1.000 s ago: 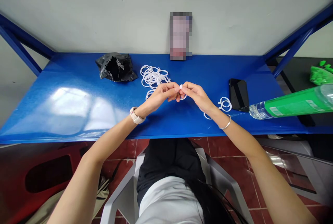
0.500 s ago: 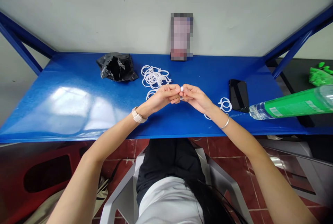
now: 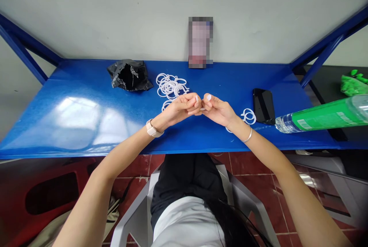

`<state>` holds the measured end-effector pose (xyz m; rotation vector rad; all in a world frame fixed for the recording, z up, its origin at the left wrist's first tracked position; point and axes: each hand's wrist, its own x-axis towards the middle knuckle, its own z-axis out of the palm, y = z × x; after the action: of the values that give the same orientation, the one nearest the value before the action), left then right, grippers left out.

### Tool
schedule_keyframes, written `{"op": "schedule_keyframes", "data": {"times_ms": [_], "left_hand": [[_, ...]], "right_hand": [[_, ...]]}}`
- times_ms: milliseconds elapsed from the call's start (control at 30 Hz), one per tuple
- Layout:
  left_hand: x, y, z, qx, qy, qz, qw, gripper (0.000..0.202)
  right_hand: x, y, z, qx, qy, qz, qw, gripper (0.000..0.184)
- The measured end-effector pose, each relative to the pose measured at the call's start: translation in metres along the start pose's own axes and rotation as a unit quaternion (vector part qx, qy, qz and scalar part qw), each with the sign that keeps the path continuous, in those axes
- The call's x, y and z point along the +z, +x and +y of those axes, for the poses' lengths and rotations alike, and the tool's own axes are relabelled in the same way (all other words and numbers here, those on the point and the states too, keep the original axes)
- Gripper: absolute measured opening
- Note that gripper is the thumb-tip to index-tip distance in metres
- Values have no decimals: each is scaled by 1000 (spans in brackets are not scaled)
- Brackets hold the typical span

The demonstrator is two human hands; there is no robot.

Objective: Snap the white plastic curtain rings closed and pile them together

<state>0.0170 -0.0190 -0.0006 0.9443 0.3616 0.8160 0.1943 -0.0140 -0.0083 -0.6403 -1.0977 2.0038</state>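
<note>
Both of my hands are closed and meet above the blue table, fingers curled in a pinch. A thin white plastic ring (image 3: 202, 108), mostly hidden by the fingers, bridges the gap between my left hand (image 3: 184, 106) and my right hand (image 3: 218, 110). White spots show at both thumb tips; whether these are ring ends or nails, I cannot tell. Just behind my left hand lies a pile of white plastic rings (image 3: 169, 86). Beside my right wrist are a few more white rings (image 3: 248, 116), one partly covered by the wrist.
A crumpled, open black plastic bag (image 3: 130, 75) sits at the back left of the blue table (image 3: 129, 136). One blurred phone (image 3: 199, 42) leans on the wall. Right of my hands lie a black phone (image 3: 263, 106) and a green-labelled bottle (image 3: 324, 115). Blue frame bars flank the table.
My fingertips, pressed together around a small white piece before, have drawn slightly apart, and a white spot now shows at each thumb. Everything else on the table stays put.
</note>
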Motion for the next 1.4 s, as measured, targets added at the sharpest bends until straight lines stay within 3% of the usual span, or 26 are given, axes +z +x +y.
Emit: {"op": "schedule_keyframes", "data": {"times_ms": [267,467,567,633,700,733,833,900,967,1067,1100,1133,1200,1300,1400], "left_hand": [[-2,-2,4,7,47,1,999,35],[-4,-2,6,23,135,20,990,37],[-5,-3,8,44,203,35,977,35],[-6,-3,9,61,280,57,956,34],[-8,-2,10,88,401,109,905,31],[-10,-1,10,104,478,144,860,28],[-19,1,8,111,708,232,657,24],[-25,2,6,78,796,245,547,28],[-29,2,5,43,836,259,481,30],[-27,1,5,19,847,295,441,28],[-25,1,5,26,846,303,438,26],[-22,1,5,43,845,303,438,25],[-16,1,2,92,846,268,452,25],[-7,1,-12,154,853,116,485,27],[3,-3,-33,195,851,-63,483,31]], "right_hand": [[6,-2,-5,-5,-42,23,999,51],[-1,0,-4,-17,-101,41,994,42],[-4,2,-6,-37,-154,62,985,34],[-5,1,-11,-75,-242,88,963,28],[-9,-1,-19,-120,-388,118,906,21],[-12,-3,-24,-134,-479,129,858,18],[-25,-12,-41,-61,-716,152,679,19],[-35,-18,-51,47,-783,141,605,19],[-43,-23,-61,150,-807,148,552,21],[-53,-30,-76,228,-817,212,486,24],[-56,-34,-81,252,-805,232,485,23],[-59,-37,-85,284,-780,242,503,23],[-66,-42,-92,346,-701,259,567,26],[-72,-44,-93,386,-630,271,617,27],[-70,-38,-87,383,-654,239,607,25]]}}
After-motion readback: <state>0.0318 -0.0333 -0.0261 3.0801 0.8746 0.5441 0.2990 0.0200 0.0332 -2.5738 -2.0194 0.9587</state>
